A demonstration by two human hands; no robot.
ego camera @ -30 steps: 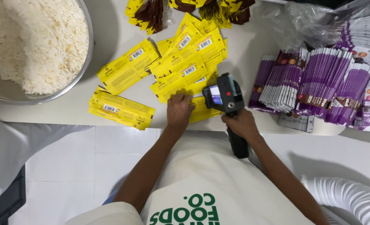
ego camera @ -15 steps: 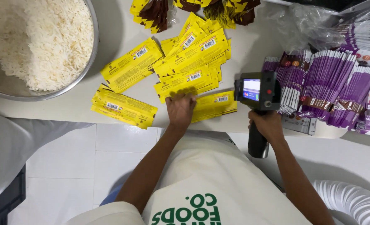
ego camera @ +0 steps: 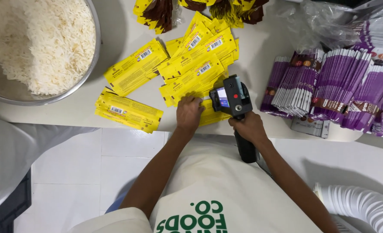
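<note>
Yellow flat pouches (ego camera: 195,64) lie fanned in a loose heap at the middle of the pale counter (ego camera: 70,114), printed backs up, the heap running from the far edge down to the near edge. Left hand (ego camera: 189,113) rests palm down at the near edge, fingers (ego camera: 187,101) spread flat and pressing on the nearest yellow pouch (ego camera: 213,115), which lies just under and beside the hand; nothing is gripped, only held down. Right hand (ego camera: 248,126) is clenched round the black grip of a handheld printer gun (ego camera: 232,99), its head with a small lit screen and a red button sitting over the same pouch, just beside the left fingertips; contact with the pouch cannot be told. A separate small stack of yellow pouches (ego camera: 129,111) lies to the left along the near edge, apart from the main heap. Large metal bowl of white rice (ego camera: 36,43) fills the far left corner. Purple sachets (ego camera: 329,88) stand packed in rows on the right side, with crumpled clear plastic (ego camera: 316,26) behind them. Dark brown and yellow packets (ego camera: 157,13) line the far edge. White ribbed hose (ego camera: 359,207) shows low right, off the counter. Cream apron (ego camera: 208,190) covers the person's front.
</note>
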